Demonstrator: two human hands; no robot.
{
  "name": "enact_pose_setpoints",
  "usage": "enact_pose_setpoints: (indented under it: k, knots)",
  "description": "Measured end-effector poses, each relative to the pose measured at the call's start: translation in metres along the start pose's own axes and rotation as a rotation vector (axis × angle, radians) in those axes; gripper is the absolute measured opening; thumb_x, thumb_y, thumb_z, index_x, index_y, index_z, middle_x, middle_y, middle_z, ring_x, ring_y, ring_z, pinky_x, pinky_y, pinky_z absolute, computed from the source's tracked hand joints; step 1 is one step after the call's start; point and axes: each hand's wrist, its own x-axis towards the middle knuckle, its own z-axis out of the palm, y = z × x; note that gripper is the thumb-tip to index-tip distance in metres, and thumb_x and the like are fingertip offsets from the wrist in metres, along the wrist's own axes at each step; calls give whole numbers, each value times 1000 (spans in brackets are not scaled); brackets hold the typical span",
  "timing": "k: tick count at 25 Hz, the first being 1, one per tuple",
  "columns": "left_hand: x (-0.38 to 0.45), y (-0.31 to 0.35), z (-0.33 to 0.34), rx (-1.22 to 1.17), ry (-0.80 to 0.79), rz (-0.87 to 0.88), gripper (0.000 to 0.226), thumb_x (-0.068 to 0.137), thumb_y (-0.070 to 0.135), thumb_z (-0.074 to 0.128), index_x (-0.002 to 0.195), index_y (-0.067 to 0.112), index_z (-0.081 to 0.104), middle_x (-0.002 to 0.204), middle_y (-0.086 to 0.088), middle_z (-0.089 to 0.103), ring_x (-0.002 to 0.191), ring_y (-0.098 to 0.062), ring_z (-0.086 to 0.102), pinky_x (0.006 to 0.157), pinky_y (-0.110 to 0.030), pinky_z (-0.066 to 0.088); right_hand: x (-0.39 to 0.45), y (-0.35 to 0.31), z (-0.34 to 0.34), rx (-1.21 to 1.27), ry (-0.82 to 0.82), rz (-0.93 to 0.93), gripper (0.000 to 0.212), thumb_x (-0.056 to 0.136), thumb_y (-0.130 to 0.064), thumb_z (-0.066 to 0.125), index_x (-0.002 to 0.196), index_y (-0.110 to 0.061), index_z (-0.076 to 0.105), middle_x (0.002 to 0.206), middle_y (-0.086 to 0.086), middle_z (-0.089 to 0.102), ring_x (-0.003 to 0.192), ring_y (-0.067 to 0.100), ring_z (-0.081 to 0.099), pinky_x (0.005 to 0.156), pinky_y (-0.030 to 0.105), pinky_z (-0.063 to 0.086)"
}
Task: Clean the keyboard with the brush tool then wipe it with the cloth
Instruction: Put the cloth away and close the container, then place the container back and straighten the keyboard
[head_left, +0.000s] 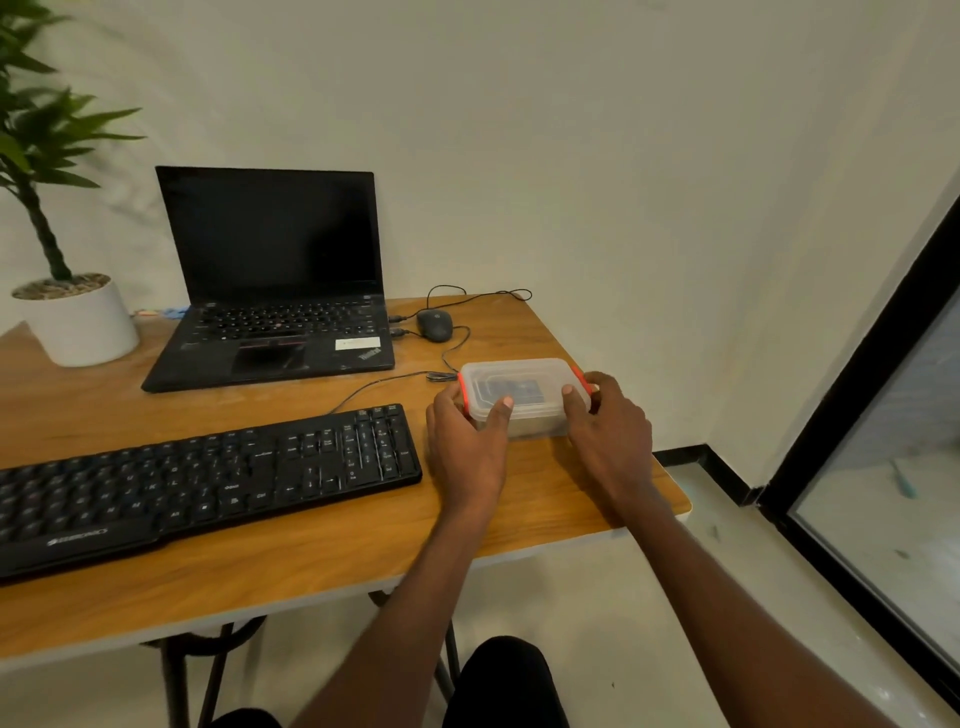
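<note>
Still untouched at lower left on the wooden surface: black keyboard. Right of centre, left hand and right hand clasping clear lidded container, thumbs on lid. Probably fetching tools; next, unclipping orange latches.
</note>
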Motion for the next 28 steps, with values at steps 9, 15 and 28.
enact_pose_setpoints:
  k: [9,15,28]
  knots:
    - [46,17,17,41,-100,91,39,100,33,68,134,17,56,123,4,58,110,-16,61,87,-35,58,40,-5,6,325,65,28,46,106,-41,55,143,-15,60,131,-4,67,113,13,63,87,15,50]
    - [190,55,47,192,-350,-37,9,94,17,68,93,11,60,89,-3,58,80,-21,58,66,-33,47,189,-16,63,581,25,173,46,100,-33,64,143,-17,59,135,4,66,117,24,66,101,50,57]
    - [257,39,73,320,-437,-84,49,99,13,57,147,6,49,139,-11,54,117,-28,58,89,-31,50,260,-14,123,362,-73,351,53,103,-31,60,148,-6,48,145,15,56,130,34,56,106,43,47]
